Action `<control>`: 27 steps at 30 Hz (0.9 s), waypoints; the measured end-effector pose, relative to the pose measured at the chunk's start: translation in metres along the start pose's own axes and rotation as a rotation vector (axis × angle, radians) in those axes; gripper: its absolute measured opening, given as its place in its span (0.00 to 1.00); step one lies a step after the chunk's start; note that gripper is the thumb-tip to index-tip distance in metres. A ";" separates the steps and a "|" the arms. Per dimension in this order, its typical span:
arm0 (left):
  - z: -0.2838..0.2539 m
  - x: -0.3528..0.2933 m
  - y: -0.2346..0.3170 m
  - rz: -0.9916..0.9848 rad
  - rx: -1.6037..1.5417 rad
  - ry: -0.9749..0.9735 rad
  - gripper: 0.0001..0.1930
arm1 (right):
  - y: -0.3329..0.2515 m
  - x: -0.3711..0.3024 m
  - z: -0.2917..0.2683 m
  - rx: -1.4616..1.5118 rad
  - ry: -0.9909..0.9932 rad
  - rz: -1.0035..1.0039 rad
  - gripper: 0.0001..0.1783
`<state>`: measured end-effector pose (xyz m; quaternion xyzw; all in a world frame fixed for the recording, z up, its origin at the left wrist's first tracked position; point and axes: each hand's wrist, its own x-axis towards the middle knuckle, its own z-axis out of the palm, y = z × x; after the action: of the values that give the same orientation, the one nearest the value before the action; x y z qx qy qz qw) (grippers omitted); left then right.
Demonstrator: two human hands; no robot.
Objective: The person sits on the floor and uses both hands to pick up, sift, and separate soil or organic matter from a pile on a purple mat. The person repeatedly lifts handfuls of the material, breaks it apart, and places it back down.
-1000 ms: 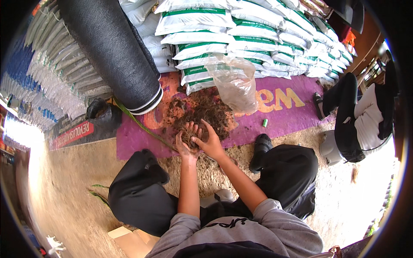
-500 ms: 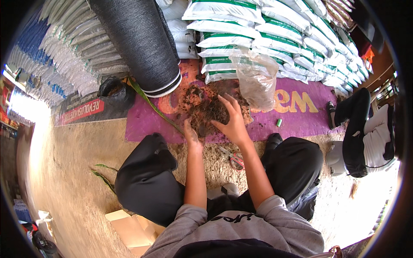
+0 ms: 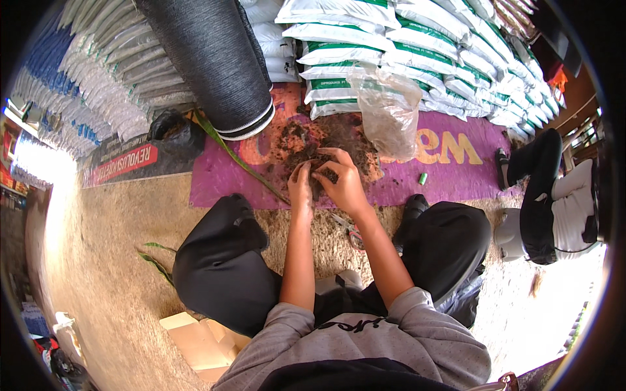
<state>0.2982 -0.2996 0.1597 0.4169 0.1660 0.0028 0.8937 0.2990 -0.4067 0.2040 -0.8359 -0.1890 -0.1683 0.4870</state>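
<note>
My left hand (image 3: 301,189) and my right hand (image 3: 342,184) are close together over the purple banner (image 3: 443,186), fingers curled around a dark clump of soil and roots (image 3: 331,174). Its underside is hidden by my hands. Loose dark soil (image 3: 345,133) is heaped and scattered just beyond them. A long green leaf with yellowish edges (image 3: 231,156) lies on the banner, its near end by my left wrist. Red-handled scissors (image 3: 355,240) rest on the floor beside my right forearm.
Beyond the soil stand a crumpled clear plastic bag (image 3: 390,120), stacked white-and-green sacks (image 3: 345,55) and a big black mesh roll (image 3: 208,65). A black plastic bag (image 3: 175,135) is at left, cut leaves (image 3: 156,266) and cardboard (image 3: 195,342) nearer. Another person (image 3: 554,195) sits at right.
My hands were spread apart around the rooty soil; they have come together, with fingers curled in on a clump. The right hand has moved nearer and to the left.
</note>
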 end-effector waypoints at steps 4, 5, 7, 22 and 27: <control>-0.005 0.004 -0.003 0.007 0.114 -0.009 0.14 | 0.004 0.002 -0.003 -0.004 0.085 -0.043 0.08; -0.008 0.006 -0.006 0.008 0.137 0.005 0.15 | 0.006 0.002 -0.003 -0.015 0.104 -0.066 0.09; -0.005 0.006 -0.007 0.001 0.182 0.031 0.15 | 0.008 0.000 -0.003 -0.055 0.118 -0.081 0.08; 0.016 0.009 -0.002 -0.095 0.463 -0.033 0.19 | 0.015 0.004 -0.026 -0.196 0.239 -0.086 0.07; 0.013 0.012 -0.006 -0.057 0.528 -0.096 0.17 | 0.024 0.003 -0.037 -0.200 0.338 -0.098 0.07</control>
<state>0.3125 -0.3114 0.1594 0.6303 0.1301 -0.0856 0.7606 0.3093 -0.4498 0.2052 -0.8298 -0.1273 -0.3476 0.4176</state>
